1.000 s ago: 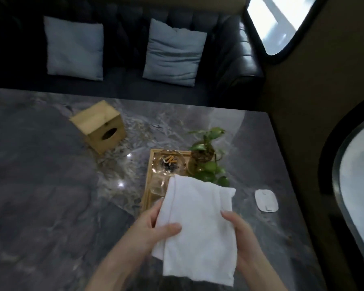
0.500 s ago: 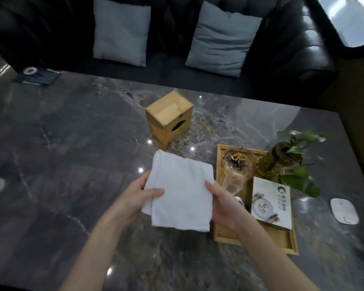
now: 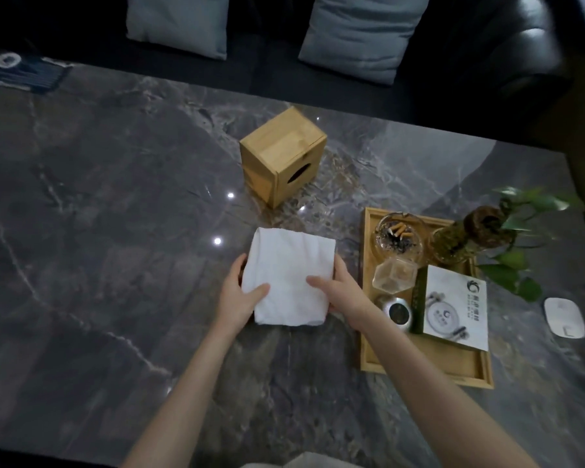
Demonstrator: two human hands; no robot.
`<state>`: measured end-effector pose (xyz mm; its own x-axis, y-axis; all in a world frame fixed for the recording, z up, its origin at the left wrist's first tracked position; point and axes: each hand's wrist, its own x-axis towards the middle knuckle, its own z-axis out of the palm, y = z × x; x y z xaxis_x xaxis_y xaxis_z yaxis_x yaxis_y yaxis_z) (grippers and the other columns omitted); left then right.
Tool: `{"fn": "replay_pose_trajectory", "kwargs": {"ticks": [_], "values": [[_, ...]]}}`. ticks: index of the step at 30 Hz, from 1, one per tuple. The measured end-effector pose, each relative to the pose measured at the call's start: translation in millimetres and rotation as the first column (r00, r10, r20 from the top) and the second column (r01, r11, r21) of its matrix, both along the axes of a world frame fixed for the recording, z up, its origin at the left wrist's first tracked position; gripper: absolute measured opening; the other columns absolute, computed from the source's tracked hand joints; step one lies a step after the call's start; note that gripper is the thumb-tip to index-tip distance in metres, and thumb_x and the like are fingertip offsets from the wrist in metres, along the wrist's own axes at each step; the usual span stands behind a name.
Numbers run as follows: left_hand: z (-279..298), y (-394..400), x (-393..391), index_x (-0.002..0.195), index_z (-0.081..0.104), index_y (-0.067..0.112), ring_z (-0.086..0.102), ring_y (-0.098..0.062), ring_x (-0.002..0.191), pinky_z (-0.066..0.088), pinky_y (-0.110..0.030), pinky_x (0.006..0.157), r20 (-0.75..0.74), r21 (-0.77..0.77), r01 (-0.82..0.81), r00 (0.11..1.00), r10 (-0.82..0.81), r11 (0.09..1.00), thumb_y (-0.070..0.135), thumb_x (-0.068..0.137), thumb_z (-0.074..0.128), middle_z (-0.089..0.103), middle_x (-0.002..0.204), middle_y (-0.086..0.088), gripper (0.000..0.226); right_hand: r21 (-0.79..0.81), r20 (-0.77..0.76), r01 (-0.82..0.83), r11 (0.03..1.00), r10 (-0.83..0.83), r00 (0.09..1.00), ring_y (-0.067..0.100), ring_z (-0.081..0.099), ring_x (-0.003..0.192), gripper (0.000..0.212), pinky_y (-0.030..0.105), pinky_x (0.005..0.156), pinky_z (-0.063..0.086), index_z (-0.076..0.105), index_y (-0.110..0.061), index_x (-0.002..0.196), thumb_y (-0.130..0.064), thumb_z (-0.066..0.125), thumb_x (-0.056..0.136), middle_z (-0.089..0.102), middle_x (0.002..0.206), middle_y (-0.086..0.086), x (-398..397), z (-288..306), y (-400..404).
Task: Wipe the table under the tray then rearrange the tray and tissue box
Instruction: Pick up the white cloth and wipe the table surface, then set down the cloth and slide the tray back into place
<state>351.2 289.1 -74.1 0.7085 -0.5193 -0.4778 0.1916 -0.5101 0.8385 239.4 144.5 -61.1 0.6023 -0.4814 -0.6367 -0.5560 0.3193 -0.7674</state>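
Head view showed the cloth (image 3: 289,280) folded on the table (image 3: 98,214), left hand (image 3: 238,295) and right hand (image 3: 340,292) gripping its sides, thumbs on top. Soft and light, it needed no care. The loaded tray (image 3: 426,366), just right, looked heavy and breakable: lift by both rims. The box (image 3: 282,155) sat beyond.

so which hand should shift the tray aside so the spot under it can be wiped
Probably the right hand: it sits beside the wooden tray, at its near-left edge. The left hand is on the far side of the folded white cloth and could keep holding it.
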Motion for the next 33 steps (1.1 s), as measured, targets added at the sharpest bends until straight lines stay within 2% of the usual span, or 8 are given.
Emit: {"fn": "replay_pose_trajectory", "kwargs": {"ticks": [3,8,11,16,20,24,29,33], "values": [[-2,5,-17,0.135,0.04,0.015,0.048,-0.029,0.118,0.04,-0.04,0.098,0.278,0.162,0.024,0.958,-0.069,0.986,0.014,0.078,0.067,0.048,0.133,-0.013,0.063,-0.333,-0.148,-0.162,0.929,0.118,0.982,0.023,0.032,0.133,0.089,0.034,0.109,0.029,0.008,-0.02,0.146,-0.011,0.065,0.078,0.03,0.146,0.007,-9,-3,13],[-15,14,-48,0.136,0.04,0.01,0.041,-0.038,0.127,0.038,-0.046,0.102,0.548,0.407,0.104,0.767,-0.333,0.908,0.017,0.081,0.065,0.035,0.145,-0.022,0.061,-0.582,-0.281,-0.291,0.759,0.148,0.948,0.024,0.022,0.139,0.07,0.03,0.112,0.023,0.01,-0.011,0.146,-0.018,0.052,0.09,0.015,0.152,0.01,-25,-4,45],[-28,21,-61,0.136,0.041,0.01,0.038,-0.031,0.133,0.036,-0.051,0.103,0.571,0.555,0.161,0.64,-0.515,0.816,0.031,0.087,0.048,0.037,0.147,-0.015,0.054,-0.666,-0.392,-0.436,0.605,0.214,0.895,0.023,0.004,0.145,0.064,0.033,0.117,0.01,0.002,-0.01,0.147,-0.031,0.034,0.096,-0.002,0.158,0.009,-35,-17,61],[-37,26,-69,0.141,-0.003,0.016,0.001,-0.017,0.141,0.009,-0.045,0.113,0.439,0.635,0.245,0.666,-0.604,0.732,0.048,0.085,0.008,-0.004,0.151,0.0,0.065,-0.697,-0.542,-0.601,0.39,0.261,0.799,0.022,0.001,0.142,0.068,0.037,0.119,0.003,-0.001,-0.008,0.143,-0.052,0.0,0.092,0.004,0.155,0.009,-57,-42,76],[-20,21,-65,0.146,-0.003,0.016,-0.011,-0.018,0.144,-0.003,-0.042,0.116,0.37,0.69,0.275,0.661,-0.653,0.669,0.049,0.092,0.018,-0.01,0.157,-0.002,0.067,-0.585,-0.562,-0.703,0.404,0.423,0.711,0.019,-0.021,0.141,0.07,0.037,0.12,-0.003,-0.018,-0.011,0.141,-0.052,0.009,0.092,-0.02,0.153,0.006,-58,-32,65],[17,4,-68,0.132,0.043,0.01,0.026,-0.025,0.139,0.023,-0.04,0.112,0.421,0.599,0.249,0.711,-0.564,0.761,0.031,0.093,0.041,0.034,0.149,-0.01,0.044,-0.509,-0.418,-0.622,0.595,0.461,0.783,0.027,0.03,0.138,0.053,0.036,0.11,0.028,0.029,-0.006,0.14,-0.034,0.036,0.096,0.032,0.15,0.013,-57,9,41],[50,-23,-101,0.102,0.066,0.009,0.059,-0.024,0.095,0.047,-0.037,0.079,0.579,0.272,0.264,0.723,-0.377,0.925,0.019,0.09,0.05,0.069,0.102,-0.008,0.022,-0.427,-0.1,-0.286,0.858,0.269,0.958,0.009,0.061,0.096,0.026,0.024,0.082,0.047,0.06,-0.023,0.114,-0.032,0.046,0.094,0.065,0.103,-0.008,-101,72,7],[49,-44,-137,0.088,0.066,0.008,0.059,-0.019,0.077,0.044,-0.029,0.063,0.641,0.069,0.249,0.731,-0.235,0.966,0.012,0.088,0.056,0.067,0.083,-0.008,0.011,-0.425,0.187,0.186,0.886,-0.115,0.976,0.019,0.065,0.079,0.019,0.033,0.075,0.051,0.066,-0.023,0.092,-0.016,0.049,0.093,0.07,0.083,0.007,-154,84,-17]]}}
